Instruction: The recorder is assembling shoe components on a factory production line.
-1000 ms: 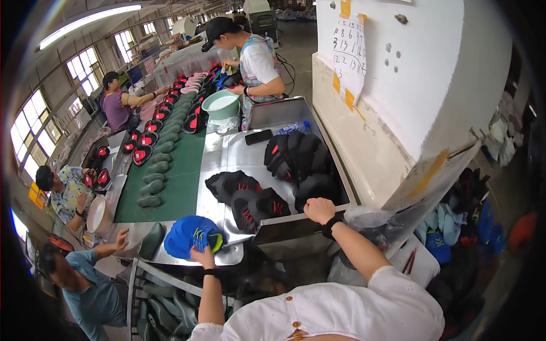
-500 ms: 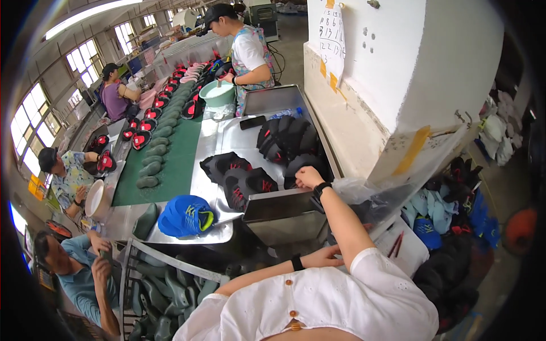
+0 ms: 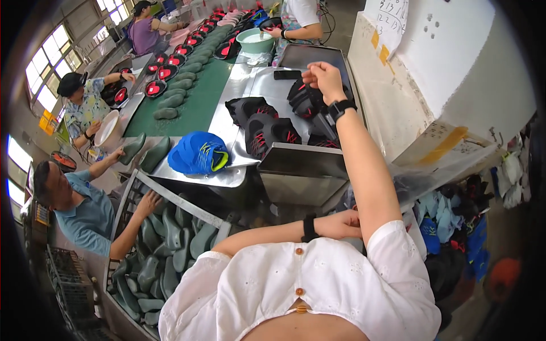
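Note:
My right hand (image 3: 324, 81) is raised over the metal work table (image 3: 190, 177), its fingers loosely bent and apart with nothing seen in them. Beneath and beside it lie black shoe uppers (image 3: 304, 98) with red trim. Another group of black uppers with red lacing (image 3: 267, 134) rests just to the left. My left hand (image 3: 340, 224) is low in front of my body, beside a metal box edge; my right arm covers its fingertips, so its grip is hidden. A stack of blue uppers (image 3: 196, 153) with yellow-green lining sits at the table's near corner.
A green conveyor belt (image 3: 193, 104) carries rows of green shoe lasts (image 3: 170, 101). On the left, a person in a blue shirt (image 3: 91, 210) holds a last over a metal-framed bin (image 3: 128, 190) full of them. A white pillar (image 3: 415, 85) stands at right. A phone (image 3: 287, 74) lies on the table.
My right hand has lifted off the black uppers and moved up and away over the table. The view has shifted. The person in blue now reaches toward the lasts with a last in one hand.

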A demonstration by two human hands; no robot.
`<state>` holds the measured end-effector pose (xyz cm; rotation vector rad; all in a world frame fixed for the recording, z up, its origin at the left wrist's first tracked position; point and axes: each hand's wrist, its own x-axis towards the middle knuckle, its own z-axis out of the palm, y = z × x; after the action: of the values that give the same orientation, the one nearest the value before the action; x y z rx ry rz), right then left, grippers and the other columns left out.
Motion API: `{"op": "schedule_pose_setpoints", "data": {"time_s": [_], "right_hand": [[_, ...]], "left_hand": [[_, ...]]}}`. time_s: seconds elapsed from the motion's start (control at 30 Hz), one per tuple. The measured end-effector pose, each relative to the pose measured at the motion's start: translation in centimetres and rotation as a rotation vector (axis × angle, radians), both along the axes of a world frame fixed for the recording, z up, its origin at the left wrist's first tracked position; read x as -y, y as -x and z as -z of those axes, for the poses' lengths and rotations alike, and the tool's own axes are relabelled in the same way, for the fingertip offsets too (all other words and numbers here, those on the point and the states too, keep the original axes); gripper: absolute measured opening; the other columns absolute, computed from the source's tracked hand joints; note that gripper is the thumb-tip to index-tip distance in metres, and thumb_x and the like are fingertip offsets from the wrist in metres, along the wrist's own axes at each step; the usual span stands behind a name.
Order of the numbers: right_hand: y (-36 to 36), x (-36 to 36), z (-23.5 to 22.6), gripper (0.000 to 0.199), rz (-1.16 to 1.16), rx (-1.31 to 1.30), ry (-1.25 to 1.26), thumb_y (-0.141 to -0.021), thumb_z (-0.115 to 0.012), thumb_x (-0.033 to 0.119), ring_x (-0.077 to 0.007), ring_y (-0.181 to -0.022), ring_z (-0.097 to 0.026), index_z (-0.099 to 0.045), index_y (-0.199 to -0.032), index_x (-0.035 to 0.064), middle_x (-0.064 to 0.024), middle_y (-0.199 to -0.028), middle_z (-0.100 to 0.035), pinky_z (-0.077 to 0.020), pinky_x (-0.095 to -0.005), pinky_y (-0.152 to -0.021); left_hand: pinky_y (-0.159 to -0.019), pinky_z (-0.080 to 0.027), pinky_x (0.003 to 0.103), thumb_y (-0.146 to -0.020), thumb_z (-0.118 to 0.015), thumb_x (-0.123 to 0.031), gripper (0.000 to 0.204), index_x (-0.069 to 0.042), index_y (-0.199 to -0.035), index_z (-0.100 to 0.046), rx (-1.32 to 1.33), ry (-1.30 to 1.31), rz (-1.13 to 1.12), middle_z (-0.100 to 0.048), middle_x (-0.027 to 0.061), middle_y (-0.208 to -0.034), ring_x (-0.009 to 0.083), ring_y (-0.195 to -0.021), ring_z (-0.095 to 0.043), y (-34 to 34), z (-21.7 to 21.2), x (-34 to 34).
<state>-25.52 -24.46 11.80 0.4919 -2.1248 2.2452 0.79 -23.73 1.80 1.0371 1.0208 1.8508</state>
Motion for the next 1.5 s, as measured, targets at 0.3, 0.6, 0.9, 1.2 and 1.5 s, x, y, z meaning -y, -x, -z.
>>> {"op": "schedule_pose_setpoints", "data": {"time_s": [0.3,0.6,0.9,1.2,1.5], "right_hand": [[2.9,3.1,-5.8,0.013,-0.208,0.297,0.374,-0.085,-0.05,0.015,-0.0178,-0.07,-0.063,-0.056,-0.088,0.0033,-0.0095,-0.081,-0.065,-0.0464,-0.026,-0.053],[5.1,0.8,-3.5,0.011,-0.108,0.476,0.846,-0.083,-0.05,0.014,-0.0198,-0.069,-0.06,-0.055,-0.089,0.0058,-0.0084,-0.08,-0.062,-0.0474,-0.0281,-0.055],[5.6,-2.1,0.3,0.011,0.066,0.526,0.865,-0.083,-0.048,0.011,-0.0197,-0.071,-0.059,-0.054,-0.089,0.0046,-0.0089,-0.082,-0.061,-0.0474,-0.028,-0.058],[5.4,-3.2,0.1,0.013,0.054,0.315,0.545,-0.084,-0.048,0.013,-0.0185,-0.063,-0.06,-0.054,-0.091,0.0036,-0.0105,-0.073,-0.062,-0.0474,-0.0288,-0.053],[1.9,2.4,-0.2,0.027,-0.055,-0.656,-1.428,-0.072,-0.054,0.02,-0.0292,-0.089,-0.062,-0.068,-0.094,0.0119,-0.0119,-0.095,-0.065,-0.0478,-0.0411,-0.076]], "left_hand": [[-0.096,-0.037,0.031,-0.086,-0.055,-0.006,0.042,-0.004,-0.126,-0.041,0.285,-0.103,-0.363,-0.049,0.0045,-0.123,0.0132,-0.111,-0.046,1.4,-3.5,2.8],[-0.095,-0.038,0.033,-0.086,-0.054,-0.005,0.044,-0.005,-0.127,-0.039,0.458,-0.26,-0.229,-0.05,0.0049,-0.124,0.0154,-0.112,-0.048,2.5,-2.3,2.7],[-0.092,-0.04,0.033,-0.088,-0.053,-0.011,0.034,-0.005,-0.121,-0.047,0.582,-0.227,-0.076,-0.054,0.004,-0.119,0.0156,-0.107,-0.052,2.8,-0.2,1.8],[-0.097,-0.037,0.035,-0.089,-0.053,-0.011,0.034,-0.001,-0.121,-0.047,0.596,-0.086,0.001,-0.051,0.0078,-0.123,0.0202,-0.113,-0.048,3.4,-0.9,1.7],[-0.091,-0.041,0.035,-0.088,-0.052,-0.011,0.029,0.0,-0.115,-0.052,0.178,-0.066,0.21,-0.055,0.0105,-0.116,0.0207,-0.108,-0.052,4.5,-1.6,-1.6]]}}
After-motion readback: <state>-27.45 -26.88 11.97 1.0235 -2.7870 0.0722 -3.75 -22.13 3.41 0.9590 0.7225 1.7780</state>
